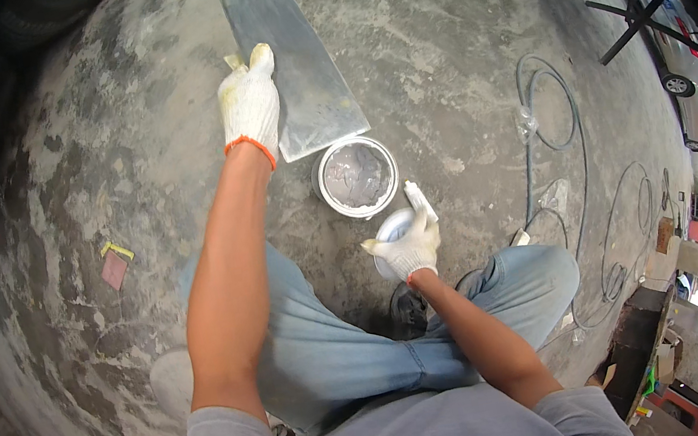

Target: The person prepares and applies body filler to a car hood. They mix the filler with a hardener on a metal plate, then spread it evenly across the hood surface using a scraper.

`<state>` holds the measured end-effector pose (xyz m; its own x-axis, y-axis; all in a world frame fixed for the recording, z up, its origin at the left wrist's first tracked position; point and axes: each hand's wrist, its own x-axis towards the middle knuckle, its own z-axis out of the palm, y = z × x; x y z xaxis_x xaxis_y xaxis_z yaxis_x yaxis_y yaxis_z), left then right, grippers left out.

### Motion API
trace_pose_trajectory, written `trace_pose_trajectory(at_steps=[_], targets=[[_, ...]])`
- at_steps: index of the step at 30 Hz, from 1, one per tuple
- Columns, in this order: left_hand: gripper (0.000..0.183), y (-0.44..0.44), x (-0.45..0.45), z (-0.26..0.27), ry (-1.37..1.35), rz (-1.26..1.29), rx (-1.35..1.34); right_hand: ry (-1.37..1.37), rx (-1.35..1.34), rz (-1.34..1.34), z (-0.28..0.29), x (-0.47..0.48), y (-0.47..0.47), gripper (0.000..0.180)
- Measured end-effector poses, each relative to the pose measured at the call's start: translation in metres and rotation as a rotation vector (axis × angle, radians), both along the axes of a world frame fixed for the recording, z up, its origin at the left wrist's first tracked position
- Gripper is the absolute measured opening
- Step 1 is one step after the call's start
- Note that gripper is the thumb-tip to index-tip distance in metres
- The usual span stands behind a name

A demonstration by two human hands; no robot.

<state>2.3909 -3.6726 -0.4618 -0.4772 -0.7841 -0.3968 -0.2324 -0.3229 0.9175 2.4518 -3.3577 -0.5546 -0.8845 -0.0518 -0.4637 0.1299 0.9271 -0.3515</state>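
My left hand (pixel 248 101), in a white knit glove with an orange cuff, is at the left edge of a long grey flat plate (pixel 306 68). Its thumb lies over the plate's edge; the other fingers are mostly hidden. An uncovered white tub (pixel 392 174) of grey paste stands by the plate's near end. Closer to me, my gloved right hand (pixel 411 246) grips a round white lid (pixel 384 234) smeared grey inside. A white tube (pixel 417 197) points away from that hand's fingers; whether they hold it too, I cannot tell.
On the stained concrete floor (pixel 435 70), a pink sheet (pixel 115 271) and a yellow strip (pixel 118 249) lie at left. Looped hoses (pixel 575 110) lie to the right. A black metal stand (pixel 635 25) and parked cars (pixel 687 56) are at far right, a tyre (pixel 54 11) at top left.
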Motion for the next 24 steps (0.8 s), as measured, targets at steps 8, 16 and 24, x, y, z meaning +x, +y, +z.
trace_pose_trajectory(at_steps=[8, 16, 24], targets=[[0.055, 0.011, -0.001, -0.002, 0.215, -0.124, 0.177, -0.351, 0.429, -0.081, -0.074, 0.004, 0.017, 0.134], [0.052, 0.035, 0.004, 0.008, 0.312, -0.225, 0.44, 0.045, -1.071, -0.451, 0.014, -0.075, -0.049, 0.049], [0.049, 0.038, 0.011, -0.002, 0.346, -0.266, 0.283, -0.031, -1.257, -0.407, 0.085, -0.099, -0.114, 0.013]])
